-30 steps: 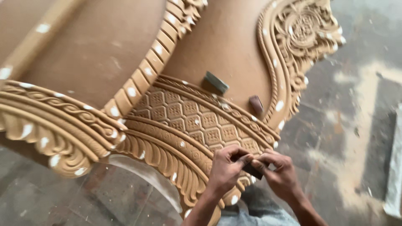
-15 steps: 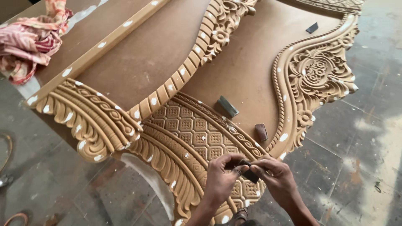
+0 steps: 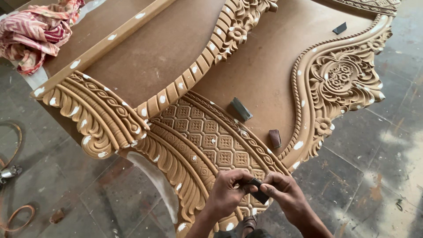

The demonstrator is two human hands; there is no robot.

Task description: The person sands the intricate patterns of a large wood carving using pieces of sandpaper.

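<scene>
Currently we are holding one small dark folded piece [image 3: 257, 188] between both hands, above the lower edge of the carved wooden panel [image 3: 200, 136]. Our left hand [image 3: 229, 191] is curling closed around its near end, fingers pinching it; our right hand [image 3: 286, 196] is gripping the other end, thumb and fingers pressing together on it.

Differences from the earlier frames: the view is reaching further up and left, now taking in the panel's far rim; the hands are staying together on the dark piece, at the same spot over the lattice-carved band.

Count, as we are seeing it:
- carved panel, tan, dotted with white filler spots: one.
- dark grey block [image 3: 241, 109], lying on the flat recessed area: one.
- small brown block [image 3: 275, 138], lying near the scrolled right border: one.
- dark wedge-shaped piece [image 3: 339, 28], lying near the far right corner: one.
- red-and-white patterned cloth [image 3: 37, 31], bunching at the far left end: one.
- orange cable [image 3: 15, 185], looping on the grey stone floor [image 3: 374, 167] at left: one.
</scene>
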